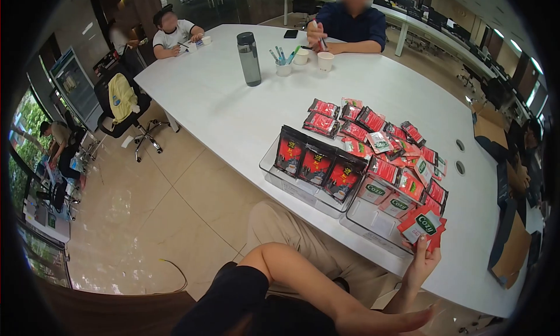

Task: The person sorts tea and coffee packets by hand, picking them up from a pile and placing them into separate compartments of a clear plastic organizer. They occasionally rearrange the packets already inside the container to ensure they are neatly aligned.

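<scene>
My right hand [422, 266] grips several red-and-white Cozy sachets [427, 224], fanned out, with the thumb across their lower edge. They are above the right end of a clear plastic bin [373, 228], where more Cozy sachets [398, 204] stand upright at the back. Reaching across my body, my left hand [402, 321] is at the bottom edge, one digit stretched out to the right; its other fingers are hidden. Beside that bin, a second clear bin [306, 197] holds black-and-red pouches [315, 165] in a row. Loose red sachets [373, 119] are heaped behind both bins.
On the white table [210, 82] stand a grey bottle [249, 58], a cup of pens [283, 68] and paper cups [325, 61]. Two people sit at the far side. Open cardboard boxes [510, 248] lie along the right; an office chair [125, 105] stands left.
</scene>
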Action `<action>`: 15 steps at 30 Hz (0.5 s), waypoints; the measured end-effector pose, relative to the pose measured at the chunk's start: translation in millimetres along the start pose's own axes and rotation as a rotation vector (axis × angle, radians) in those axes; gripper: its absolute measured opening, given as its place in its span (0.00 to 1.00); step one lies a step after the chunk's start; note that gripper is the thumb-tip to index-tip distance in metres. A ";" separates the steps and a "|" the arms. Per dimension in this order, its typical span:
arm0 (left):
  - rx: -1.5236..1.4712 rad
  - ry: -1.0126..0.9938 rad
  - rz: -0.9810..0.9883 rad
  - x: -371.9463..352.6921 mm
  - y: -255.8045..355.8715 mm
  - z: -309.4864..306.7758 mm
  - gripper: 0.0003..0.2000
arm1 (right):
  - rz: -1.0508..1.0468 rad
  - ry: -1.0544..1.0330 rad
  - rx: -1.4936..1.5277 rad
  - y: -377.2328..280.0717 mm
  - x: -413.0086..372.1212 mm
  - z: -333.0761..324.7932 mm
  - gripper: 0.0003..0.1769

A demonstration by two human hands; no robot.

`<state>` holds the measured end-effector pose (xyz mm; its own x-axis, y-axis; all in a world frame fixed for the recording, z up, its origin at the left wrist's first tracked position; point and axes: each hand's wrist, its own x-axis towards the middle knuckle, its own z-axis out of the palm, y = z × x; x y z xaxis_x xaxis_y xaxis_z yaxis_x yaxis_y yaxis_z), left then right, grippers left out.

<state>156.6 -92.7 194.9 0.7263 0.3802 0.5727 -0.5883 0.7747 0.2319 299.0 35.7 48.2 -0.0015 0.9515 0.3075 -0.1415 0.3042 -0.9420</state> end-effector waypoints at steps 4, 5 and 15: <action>0.200 -0.140 0.025 -19.8 5.9 -29.9 0.41 | 0.023 -0.008 0.000 4.6 -1.7 0.3 0.18; 0.258 -0.159 0.040 -25.8 8.1 -37.1 0.39 | 0.029 0.013 -0.016 3.2 -2.6 1.8 0.17; 1.315 0.891 0.540 -109.2 35.9 -82.6 0.29 | -0.287 0.004 -0.236 -7.8 -15.7 32.1 0.14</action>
<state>85.5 -64.7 75.8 0.0454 0.9483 0.3140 -0.3630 -0.2772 0.8896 268.4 17.0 55.0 0.0091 0.8260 0.5635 0.0963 0.5602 -0.8227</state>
